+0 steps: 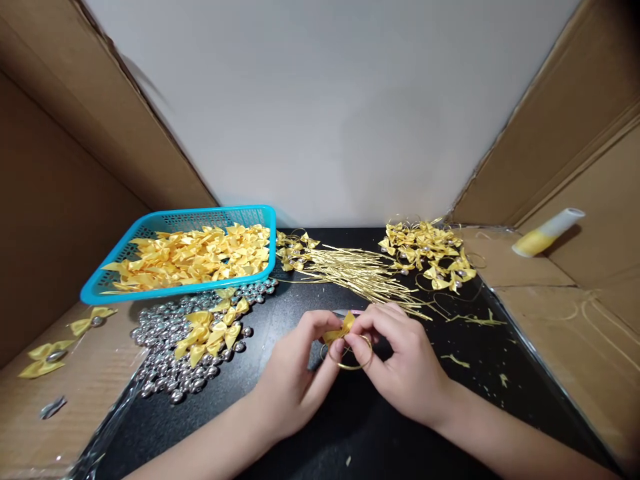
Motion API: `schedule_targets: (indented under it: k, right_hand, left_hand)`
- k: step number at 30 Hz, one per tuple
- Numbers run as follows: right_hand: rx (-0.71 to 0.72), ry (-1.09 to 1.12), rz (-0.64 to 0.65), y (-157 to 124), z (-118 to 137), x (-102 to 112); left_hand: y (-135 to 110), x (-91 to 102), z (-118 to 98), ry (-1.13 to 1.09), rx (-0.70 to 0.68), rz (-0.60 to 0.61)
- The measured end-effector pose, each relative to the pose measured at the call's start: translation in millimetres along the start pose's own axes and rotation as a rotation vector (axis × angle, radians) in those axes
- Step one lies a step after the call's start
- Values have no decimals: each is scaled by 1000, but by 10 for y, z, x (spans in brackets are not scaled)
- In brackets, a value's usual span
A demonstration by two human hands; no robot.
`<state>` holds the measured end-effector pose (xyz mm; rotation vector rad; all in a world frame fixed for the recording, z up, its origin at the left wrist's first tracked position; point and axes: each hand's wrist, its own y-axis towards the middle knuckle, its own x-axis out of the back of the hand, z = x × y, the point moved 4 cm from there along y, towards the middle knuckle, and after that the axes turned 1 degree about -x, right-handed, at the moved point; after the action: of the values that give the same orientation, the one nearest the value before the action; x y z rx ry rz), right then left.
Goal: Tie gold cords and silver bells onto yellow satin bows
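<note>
Over the front middle of the black table, my left hand (301, 370) and my right hand (403, 357) meet at a yellow ribbon bow (345, 327). The left fingertips pinch the bow from its left side. The right thumb and index finger are closed at the bow's right side, on a gold cord (350, 366) that curves in a loop below the fingertips. Where the cord meets the bow is hidden by the fingers. Behind the hands, part of a thin pink-and-grey tool (345, 312) shows on the table; its kind cannot be made out.
A blue basket (275, 247) of yellow bows stands back left. Silver beads (170, 347) spread before it, some bows on top. Gold cord lengths (357, 270) lie at the back middle, beaded bows (425, 243) at back right. A yellow-white tube (549, 233) stands tilted near the right cardboard wall.
</note>
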<state>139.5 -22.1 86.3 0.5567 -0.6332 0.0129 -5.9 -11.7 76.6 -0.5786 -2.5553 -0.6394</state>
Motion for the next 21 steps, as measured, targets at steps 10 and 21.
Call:
schedule_targets:
  k: [10,21]
  right_hand:
    - [-244,274,224,46,-60,25]
    - [-267,357,198,129,-105,186]
  left_hand:
    - [-97,17,50,-155,-98,-59]
    - [-2,73,-29,-384,164,-35]
